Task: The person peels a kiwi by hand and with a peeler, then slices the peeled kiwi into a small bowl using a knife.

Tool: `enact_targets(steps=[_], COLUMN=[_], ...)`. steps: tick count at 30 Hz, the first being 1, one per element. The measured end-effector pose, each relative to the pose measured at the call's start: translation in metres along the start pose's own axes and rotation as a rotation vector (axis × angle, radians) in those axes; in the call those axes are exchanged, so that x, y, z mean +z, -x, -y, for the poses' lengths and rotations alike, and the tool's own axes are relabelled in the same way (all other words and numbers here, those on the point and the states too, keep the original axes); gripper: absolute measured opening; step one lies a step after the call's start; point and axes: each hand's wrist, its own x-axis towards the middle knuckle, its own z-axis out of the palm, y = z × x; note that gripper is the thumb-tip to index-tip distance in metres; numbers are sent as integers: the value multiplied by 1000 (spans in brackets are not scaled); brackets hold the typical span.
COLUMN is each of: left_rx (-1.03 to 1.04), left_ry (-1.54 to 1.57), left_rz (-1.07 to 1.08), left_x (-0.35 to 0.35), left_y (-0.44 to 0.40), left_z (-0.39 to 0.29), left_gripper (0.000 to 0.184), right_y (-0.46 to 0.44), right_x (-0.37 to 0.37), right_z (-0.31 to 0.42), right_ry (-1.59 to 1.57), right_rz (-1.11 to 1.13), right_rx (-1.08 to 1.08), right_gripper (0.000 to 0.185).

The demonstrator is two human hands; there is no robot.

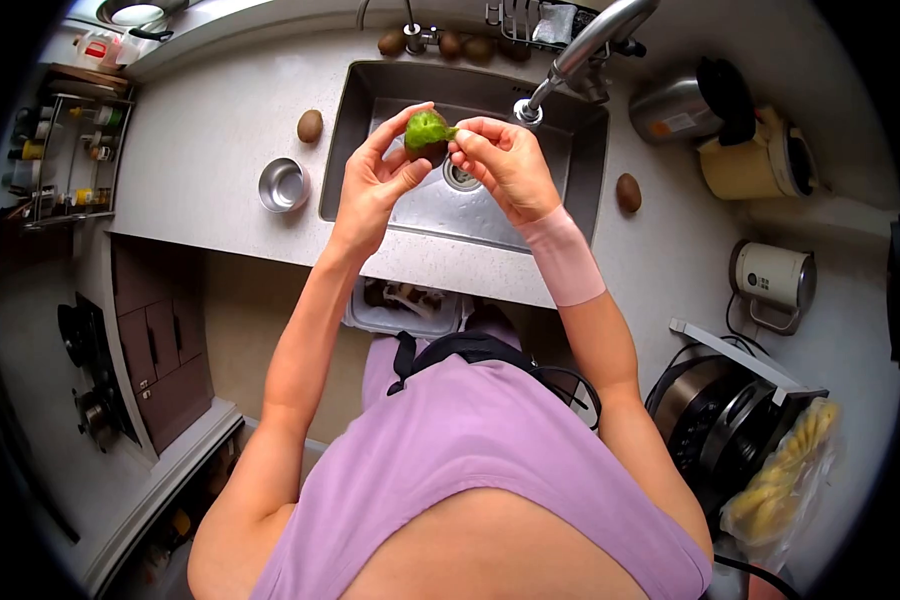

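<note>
Above the sink (435, 218), my left hand (372, 185) is closed around a kiwi (428, 128), fingers behind it and thumb below. Bright green flesh shows on the kiwi's upper part, while brown skin covers its lower part. My right hand (510, 168) pinches a small green piece, seemingly a bit of peel, at the fruit's right edge. To the left of the sink are a whole kiwi (310, 126) and a metal cup (284, 185). Another kiwi (628, 193) lies on the counter to the right.
A faucet (580, 55) arches over the sink's back right corner. Several kiwis (450, 45) line the back edge. Below the counter front sits a bin (400, 318) with scraps inside. A steel kettle (675, 105) and a cream pot (745, 165) stand at right.
</note>
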Motion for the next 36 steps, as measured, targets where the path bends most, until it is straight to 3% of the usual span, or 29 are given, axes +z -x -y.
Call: enact_targets(steps=[5, 10, 13, 15, 20, 22, 24, 26, 28, 33, 34, 36], left_rx=[-58, -166, -69, -83, -186, -208, -242, -271, -287, -268, -264, -228], left_ry=[110, 265, 133, 95, 8, -4, -18, -45, -37, -64, -68, -104], left_rz=[46, 154, 252, 303, 331, 308, 299, 290, 302, 341, 344, 355], left_x=[-6, -26, -48, -71, -113, -118, -119, -120, -116, -92, -88, -77], left_y=[7, 9, 8, 10, 22, 25, 23, 22, 19, 14, 13, 14], left_z=[2, 3, 8, 7, 12, 14, 21, 25, 32, 44, 44, 41], left_gripper=[57, 58, 57, 57, 58, 58, 58, 57, 59, 59, 59, 57], right_y=[7, 31, 62, 83, 132, 132, 122, 118, 109, 113, 117, 132], right_x=[-5, 6, 10, 18, 12, 3, -6, 8, 1, 13, 8, 15], right_z=[-12, -26, -50, -87, -245, -316, -357, -370, -378, -342, -340, -324], right_ry=[-168, -243, 89, 179, 293, 510, 903, 1073, 1112, 1340, 1302, 1512], right_rz=[16, -118, -102, -139, -286, -450, -487, -493, -395, -464, -278, -215], right_rx=[75, 15, -1, 112, 390, 497, 540, 448, 527, 489, 423, 500], right_gripper=[20, 20, 12, 9, 6, 14, 38, 49, 47, 20, 29, 46])
